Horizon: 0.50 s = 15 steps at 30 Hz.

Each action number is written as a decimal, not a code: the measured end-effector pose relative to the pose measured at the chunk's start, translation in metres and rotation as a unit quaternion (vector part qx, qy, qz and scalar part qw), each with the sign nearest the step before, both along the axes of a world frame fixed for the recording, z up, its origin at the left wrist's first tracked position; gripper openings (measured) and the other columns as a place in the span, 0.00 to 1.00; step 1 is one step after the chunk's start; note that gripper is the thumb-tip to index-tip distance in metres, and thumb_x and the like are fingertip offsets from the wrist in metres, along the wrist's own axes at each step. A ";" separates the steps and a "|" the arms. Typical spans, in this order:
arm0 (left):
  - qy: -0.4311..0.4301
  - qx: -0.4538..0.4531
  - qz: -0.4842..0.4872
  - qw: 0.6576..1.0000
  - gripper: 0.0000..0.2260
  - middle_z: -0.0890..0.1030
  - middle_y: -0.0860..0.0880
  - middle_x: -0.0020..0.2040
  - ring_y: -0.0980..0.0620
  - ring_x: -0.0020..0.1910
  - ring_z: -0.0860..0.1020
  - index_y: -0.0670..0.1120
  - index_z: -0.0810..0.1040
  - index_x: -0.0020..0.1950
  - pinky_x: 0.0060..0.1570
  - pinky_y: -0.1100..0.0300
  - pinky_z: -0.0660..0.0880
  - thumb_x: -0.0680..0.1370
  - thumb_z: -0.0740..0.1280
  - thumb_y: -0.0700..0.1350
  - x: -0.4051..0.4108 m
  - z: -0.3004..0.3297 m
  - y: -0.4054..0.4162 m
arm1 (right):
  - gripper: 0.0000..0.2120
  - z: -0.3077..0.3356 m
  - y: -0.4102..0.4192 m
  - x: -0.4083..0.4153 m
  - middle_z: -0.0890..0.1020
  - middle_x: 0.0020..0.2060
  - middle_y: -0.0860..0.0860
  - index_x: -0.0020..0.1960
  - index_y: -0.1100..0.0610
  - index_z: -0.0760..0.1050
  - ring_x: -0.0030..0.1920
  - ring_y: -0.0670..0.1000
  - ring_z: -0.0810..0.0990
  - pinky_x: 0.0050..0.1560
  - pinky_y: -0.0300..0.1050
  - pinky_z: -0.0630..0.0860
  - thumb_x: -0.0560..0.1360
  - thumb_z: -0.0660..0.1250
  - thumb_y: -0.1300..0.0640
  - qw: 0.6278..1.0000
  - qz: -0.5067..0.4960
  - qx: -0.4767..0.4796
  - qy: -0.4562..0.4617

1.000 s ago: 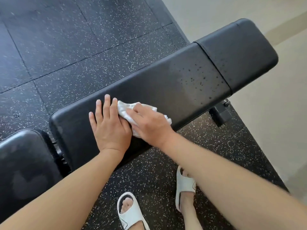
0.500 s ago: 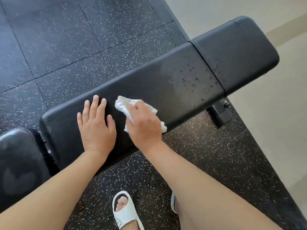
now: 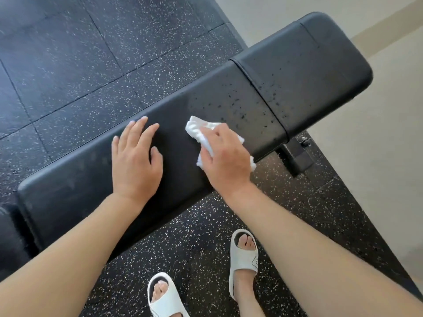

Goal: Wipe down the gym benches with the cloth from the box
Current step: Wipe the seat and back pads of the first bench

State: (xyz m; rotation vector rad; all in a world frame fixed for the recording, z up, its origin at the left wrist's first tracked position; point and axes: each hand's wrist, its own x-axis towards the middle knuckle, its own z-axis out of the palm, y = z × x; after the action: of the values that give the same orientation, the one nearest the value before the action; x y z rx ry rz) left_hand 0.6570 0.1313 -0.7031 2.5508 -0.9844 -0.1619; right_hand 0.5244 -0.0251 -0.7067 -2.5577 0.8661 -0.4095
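Note:
A long black padded gym bench (image 3: 75, 184) runs from lower left to upper right. Water droplets speckle its pad near the seam at the right. My right hand (image 3: 226, 159) grips a crumpled white cloth (image 3: 196, 129) and presses it on the pad just left of the droplets. My left hand (image 3: 135, 161) rests flat on the pad with straight fingers, a hand's width left of the cloth. The box is out of view.
The bench's short end pad (image 3: 320, 62) reaches over a pale floor (image 3: 377, 156) at the right. Its metal frame (image 3: 295, 156) shows under the seam. Speckled black rubber tiles (image 3: 80, 65) cover the floor. My feet in white slides (image 3: 243, 259) stand near the bench. Another black pad (image 3: 9, 236) sits at the left edge.
My right hand slid the cloth along the pad to the right, toward the droplets. The hands, touching a second ago, are now apart. My left hand stays flat on the pad.

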 end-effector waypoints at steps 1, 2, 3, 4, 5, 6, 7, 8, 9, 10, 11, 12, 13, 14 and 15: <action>0.007 0.001 -0.009 1.000 0.23 0.68 0.46 0.81 0.42 0.82 0.62 0.46 0.73 0.77 0.79 0.35 0.57 0.81 0.60 0.42 -0.001 -0.003 -0.015 | 0.14 -0.002 0.015 -0.003 0.78 0.51 0.51 0.62 0.53 0.81 0.48 0.53 0.77 0.38 0.49 0.76 0.77 0.69 0.56 1.000 0.003 0.014 -0.010; 0.012 0.007 -0.010 1.000 0.24 0.67 0.47 0.81 0.43 0.82 0.61 0.46 0.72 0.78 0.79 0.35 0.55 0.81 0.58 0.42 -0.004 -0.007 -0.026 | 0.14 -0.003 0.028 -0.006 0.78 0.50 0.51 0.61 0.54 0.82 0.47 0.53 0.78 0.39 0.48 0.76 0.76 0.70 0.57 0.999 0.021 0.024 -0.022; 0.013 0.016 -0.004 1.000 0.25 0.66 0.48 0.82 0.43 0.83 0.60 0.47 0.71 0.78 0.80 0.35 0.53 0.81 0.57 0.42 -0.008 -0.011 -0.033 | 0.13 -0.005 0.034 -0.011 0.79 0.49 0.51 0.59 0.55 0.82 0.47 0.53 0.78 0.39 0.48 0.76 0.75 0.70 0.57 0.998 0.052 0.029 -0.032; 0.009 0.027 0.003 1.000 0.26 0.65 0.48 0.83 0.44 0.83 0.58 0.48 0.70 0.79 0.81 0.36 0.50 0.80 0.55 0.42 -0.012 -0.015 -0.036 | 0.13 -0.006 0.032 -0.016 0.80 0.49 0.52 0.59 0.56 0.83 0.47 0.54 0.79 0.38 0.48 0.77 0.74 0.70 0.57 0.995 0.090 0.025 -0.039; 0.001 0.035 0.007 0.999 0.27 0.64 0.49 0.83 0.44 0.84 0.57 0.49 0.69 0.80 0.81 0.37 0.49 0.80 0.54 0.43 -0.016 -0.019 -0.036 | 0.14 -0.005 0.024 -0.020 0.81 0.49 0.52 0.59 0.56 0.83 0.47 0.54 0.80 0.38 0.48 0.77 0.75 0.70 0.56 0.990 0.135 0.009 -0.040; -0.009 0.039 0.008 0.999 0.27 0.63 0.50 0.84 0.45 0.84 0.56 0.49 0.69 0.80 0.82 0.38 0.48 0.80 0.54 0.43 -0.017 -0.022 -0.035 | 0.14 -0.006 0.011 -0.024 0.81 0.49 0.51 0.60 0.56 0.83 0.46 0.53 0.81 0.37 0.48 0.78 0.75 0.69 0.56 0.982 0.184 -0.014 -0.031; -0.016 0.042 0.008 0.999 0.27 0.62 0.50 0.84 0.45 0.84 0.56 0.50 0.68 0.80 0.82 0.38 0.48 0.79 0.54 0.44 -0.017 -0.025 -0.034 | 0.13 -0.007 -0.006 -0.029 0.82 0.49 0.51 0.59 0.56 0.83 0.46 0.53 0.82 0.36 0.48 0.78 0.76 0.69 0.56 0.973 0.225 -0.038 -0.021; -0.020 0.046 0.008 0.999 0.27 0.62 0.51 0.84 0.45 0.84 0.56 0.51 0.68 0.80 0.82 0.38 0.48 0.79 0.54 0.44 -0.017 -0.026 -0.033 | 0.12 -0.009 -0.024 -0.033 0.82 0.49 0.52 0.59 0.56 0.84 0.45 0.54 0.82 0.36 0.49 0.79 0.76 0.69 0.57 0.968 0.245 -0.054 -0.022; -0.023 0.050 0.010 0.998 0.27 0.62 0.51 0.83 0.45 0.84 0.56 0.51 0.68 0.80 0.82 0.38 0.49 0.79 0.54 0.44 -0.016 -0.027 -0.034 | 0.12 -0.012 -0.044 -0.038 0.83 0.49 0.51 0.58 0.56 0.84 0.46 0.54 0.83 0.37 0.50 0.80 0.77 0.68 0.58 0.970 0.234 -0.060 -0.033; -0.025 0.052 0.013 0.998 0.27 0.62 0.51 0.83 0.45 0.84 0.56 0.51 0.68 0.79 0.82 0.38 0.49 0.79 0.55 0.44 -0.015 -0.026 -0.035 | 0.13 -0.014 -0.063 -0.043 0.83 0.49 0.51 0.59 0.55 0.84 0.47 0.53 0.83 0.38 0.50 0.80 0.77 0.69 0.59 0.978 0.195 -0.059 -0.049; -0.025 0.056 0.017 0.998 0.27 0.62 0.51 0.83 0.45 0.84 0.56 0.51 0.68 0.79 0.82 0.38 0.49 0.78 0.55 0.44 -0.016 -0.026 -0.037 | 0.14 -0.015 -0.078 -0.048 0.83 0.49 0.50 0.61 0.53 0.84 0.48 0.53 0.83 0.40 0.49 0.81 0.76 0.70 0.59 0.986 0.143 -0.055 -0.065; -0.025 0.059 0.019 0.998 0.27 0.62 0.50 0.83 0.45 0.84 0.56 0.51 0.67 0.79 0.82 0.39 0.49 0.78 0.55 0.44 -0.017 -0.025 -0.038 | 0.15 -0.017 -0.086 -0.051 0.83 0.50 0.49 0.62 0.52 0.84 0.49 0.53 0.83 0.42 0.49 0.81 0.76 0.70 0.59 0.992 0.094 -0.051 -0.072; -0.026 0.061 0.021 0.998 0.27 0.62 0.50 0.83 0.44 0.84 0.56 0.51 0.67 0.79 0.82 0.39 0.49 0.78 0.55 0.44 -0.019 -0.025 -0.039 | 0.16 -0.020 -0.088 -0.052 0.82 0.50 0.50 0.62 0.53 0.83 0.50 0.53 0.82 0.43 0.48 0.80 0.76 0.69 0.58 0.994 0.053 -0.053 -0.073; -0.029 0.063 0.022 0.997 0.27 0.63 0.50 0.83 0.44 0.83 0.56 0.50 0.68 0.79 0.82 0.39 0.49 0.78 0.56 0.44 -0.019 -0.025 -0.039 | 0.15 -0.022 -0.082 -0.049 0.81 0.49 0.50 0.62 0.53 0.83 0.49 0.53 0.81 0.42 0.48 0.79 0.76 0.69 0.58 0.996 0.012 -0.057 -0.074; -0.032 0.064 0.021 0.997 0.27 0.63 0.49 0.83 0.44 0.83 0.56 0.50 0.68 0.79 0.82 0.39 0.49 0.78 0.56 0.44 -0.019 -0.025 -0.039 | 0.15 -0.024 -0.073 -0.044 0.81 0.48 0.50 0.61 0.54 0.83 0.47 0.54 0.80 0.41 0.48 0.78 0.75 0.68 0.59 0.995 -0.033 -0.056 -0.076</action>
State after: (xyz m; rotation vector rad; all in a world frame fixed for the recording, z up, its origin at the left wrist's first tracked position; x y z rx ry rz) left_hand 0.6382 0.0924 -0.7282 2.7068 -0.9704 -0.1371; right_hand 0.4807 -0.0977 -0.7308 -2.5629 0.8973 -0.6799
